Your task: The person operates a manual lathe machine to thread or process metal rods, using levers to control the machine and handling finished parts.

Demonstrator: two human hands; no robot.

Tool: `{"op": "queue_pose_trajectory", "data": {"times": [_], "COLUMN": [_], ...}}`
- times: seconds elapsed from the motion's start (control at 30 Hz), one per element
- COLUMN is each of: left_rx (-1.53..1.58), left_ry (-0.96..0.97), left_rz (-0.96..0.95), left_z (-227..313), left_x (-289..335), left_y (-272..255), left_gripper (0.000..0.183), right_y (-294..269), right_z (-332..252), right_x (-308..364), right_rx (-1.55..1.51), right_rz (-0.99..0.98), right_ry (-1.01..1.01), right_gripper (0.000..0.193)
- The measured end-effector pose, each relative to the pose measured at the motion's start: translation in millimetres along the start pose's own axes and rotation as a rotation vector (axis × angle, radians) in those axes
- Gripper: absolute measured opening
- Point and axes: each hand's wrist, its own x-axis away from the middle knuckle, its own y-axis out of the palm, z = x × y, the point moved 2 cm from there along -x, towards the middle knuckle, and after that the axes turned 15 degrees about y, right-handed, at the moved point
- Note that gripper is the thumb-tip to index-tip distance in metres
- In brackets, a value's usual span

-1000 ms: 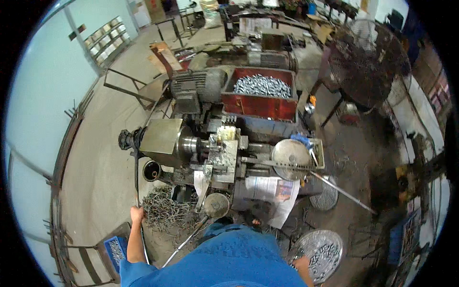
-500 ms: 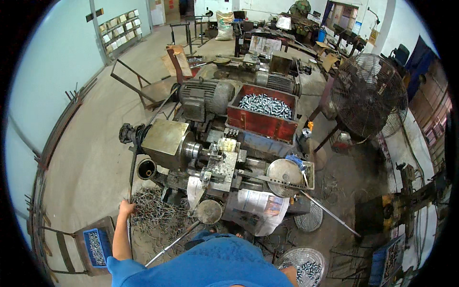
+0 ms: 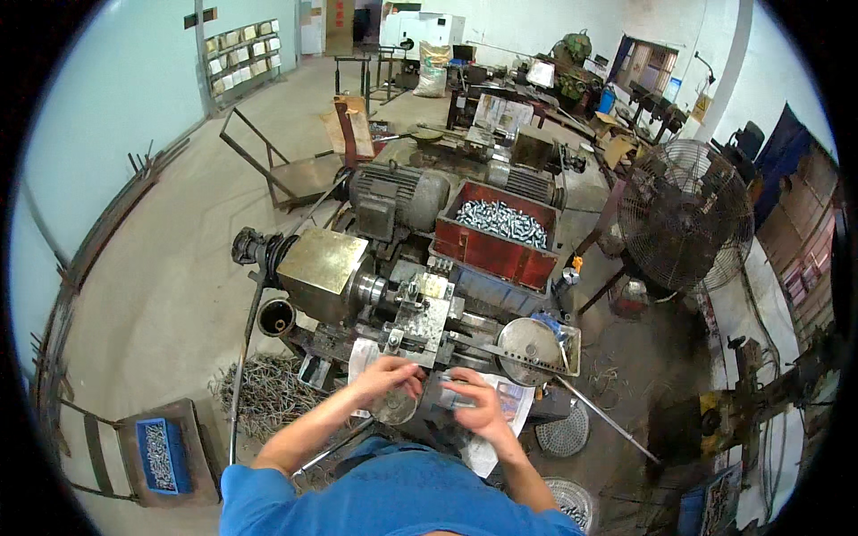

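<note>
The grimy grey machine slants lengthwise from upper left to lower right, its shiny collar facing right. The left hand and right hand bend near it; whether they pinch anything cannot be told.

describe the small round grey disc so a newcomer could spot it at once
Find the grey metal machine in the middle, then its near edge, where the person's left hand is. The small round grey disc shows just below that hand, partly hidden by it. Unlike the larger round pale disc to the right, it lacks the dark perforated metal strip crossing that one.
</note>
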Motion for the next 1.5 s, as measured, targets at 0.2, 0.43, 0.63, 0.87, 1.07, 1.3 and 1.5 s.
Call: {"op": "queue_pose_trajectory", "data": {"times": [0.2,0.43,0.63,0.87,1.07,1.3,1.5], "left_rx": [0.611,0.686,-0.357,-0.802,-0.644,-1.079,-1.352], "left_ry": [0.018,0.028,0.156,0.105,0.151,-0.108,-0.339], "left_rz": [0.206,0.269,0.291,0.2,0.268,0.925,0.912], "left_z": [-25.4,-19.4,12.8,29.6,37.8,35.3,8.2], "left_x": [3.5,17.1,18.7,28.9,74.9,213.5,284.3], "left_y": [22.1,9.0,-2.7,-26.7,-79.3,-193.2,-212.4], "left_gripper": [0.037,0.029,0.042,0.041,0.028,0.022,0.026], "right_y": [29.6,52.3,54.6,65.2,70.0,82.0,94.3], "right_z": [-11.8,-11.6,-31.1,-33.6,-37.2,8.0,48.5], "right_x": [-24.5,-35.7,-49.0,-70.0,-100.9,-229.0,-261.9], "right_rx": [0.027,-0.06,0.29,0.378,0.502,0.975,1.148], "right_rz": [0.03,0.007,0.036,-0.129,-0.171,-0.069,-0.158], "right_ry": [-0.136,-0.131,-0.315,-0.312,-0.434,-0.174,-0.01], "right_gripper": [0.053,0.052,0.036,0.034,0.037,0.018,0.023]}}
